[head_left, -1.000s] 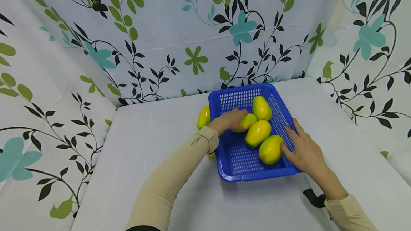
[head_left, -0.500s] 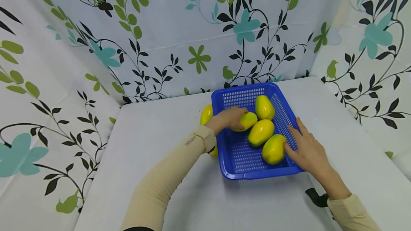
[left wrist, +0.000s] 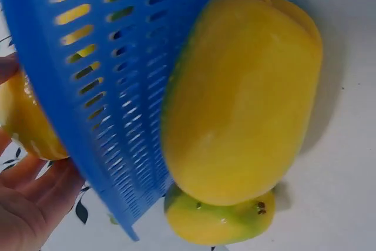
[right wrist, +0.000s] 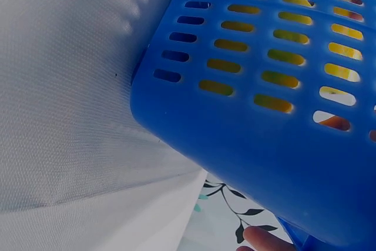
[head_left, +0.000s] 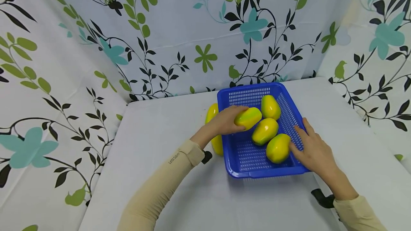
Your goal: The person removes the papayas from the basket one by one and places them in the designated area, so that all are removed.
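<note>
My left hand (head_left: 229, 119) grips a yellow-green mango (head_left: 248, 118), holding it over the left side of the blue plastic basket (head_left: 232, 171). Part of that hand shows past the basket wall in the left wrist view, fingers around the fruit. Three other mangoes lie in the basket: one at the back (head_left: 270, 107), one in the middle (head_left: 265, 131) and one nearer the front (head_left: 278, 148). My right hand (head_left: 316, 152) holds the basket's right rim, its thumb over the inner side by the front mango. Only fingertips (right wrist: 261, 239) appear in the right wrist view.
Outside the basket's left wall, two more mangoes rest on the white-covered table: a large one (left wrist: 244, 98) and another (left wrist: 220, 218) beside it. A patterned curtain (head_left: 179, 35) encloses the back and sides. Dark wrist gear (head_left: 322, 199) sits at the right cuff.
My left hand has lifted the mango from the basket and drawn it slightly up and left. The right hand stays on the rim. The whole view has shifted a little.
</note>
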Motion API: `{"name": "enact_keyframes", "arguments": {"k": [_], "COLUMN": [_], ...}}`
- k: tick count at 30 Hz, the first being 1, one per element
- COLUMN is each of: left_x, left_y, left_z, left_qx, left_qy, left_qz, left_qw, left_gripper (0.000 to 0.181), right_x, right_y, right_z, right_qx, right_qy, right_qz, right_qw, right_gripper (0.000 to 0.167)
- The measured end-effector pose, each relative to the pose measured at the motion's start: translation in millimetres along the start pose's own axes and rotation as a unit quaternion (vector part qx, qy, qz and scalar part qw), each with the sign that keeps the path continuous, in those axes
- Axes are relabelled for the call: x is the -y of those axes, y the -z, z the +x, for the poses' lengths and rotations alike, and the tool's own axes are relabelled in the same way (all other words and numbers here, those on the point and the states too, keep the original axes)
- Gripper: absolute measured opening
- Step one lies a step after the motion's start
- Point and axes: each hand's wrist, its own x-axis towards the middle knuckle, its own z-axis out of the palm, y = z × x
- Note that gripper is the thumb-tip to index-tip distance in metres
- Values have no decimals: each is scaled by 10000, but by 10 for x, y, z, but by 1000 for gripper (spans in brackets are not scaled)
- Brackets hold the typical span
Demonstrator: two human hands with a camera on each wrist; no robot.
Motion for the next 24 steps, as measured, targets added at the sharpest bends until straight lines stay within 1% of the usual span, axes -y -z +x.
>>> {"name": "enact_keyframes", "arguments": {"k": [3,5,7,8,10,12,14,19,22,24], "left_x": [-39,-61,-74,-76,-78,-74,-58,33,99,131], "left_y": [58,103,137,146,151,141,118,8,-86,-158], "left_z": [-101,-192,-312,-380,-518,-662,-792,-1063,-1213,-1312], "left_qx": [-284,-573,-927,-1126,-1542,-1903,-2199,-2704,-2943,-3041], "left_qy": [-19,-2,53,83,127,270,461,1092,1455,1672], "left_qz": [-289,-506,-776,-948,-1261,-1573,-1845,-2181,-2308,-2442], "left_qw": [9992,9971,9927,9891,9799,9687,9568,9313,9159,9055], "left_gripper": [71,71,72,72,71,70,69,69,68,68], "right_x": [-6,-6,-4,-2,0,2,2,4,4,1], "right_y": [-6,-15,-23,-25,-27,-24,-20,-5,8,20], "right_z": [-10,-13,-15,-17,-19,-20,-19,-13,-6,3], "right_qx": [6,24,68,83,94,101,90,112,130,129], "right_qy": [22,29,6,-1,-18,-26,-27,-62,-52,-36], "right_qz": [15,18,24,30,32,45,43,29,13,-8], "right_qw": [10000,10000,10000,10000,9999,9999,9999,9999,9999,9999], "right_gripper": [60,60,60,60,60,60,59,60,60,61]}}
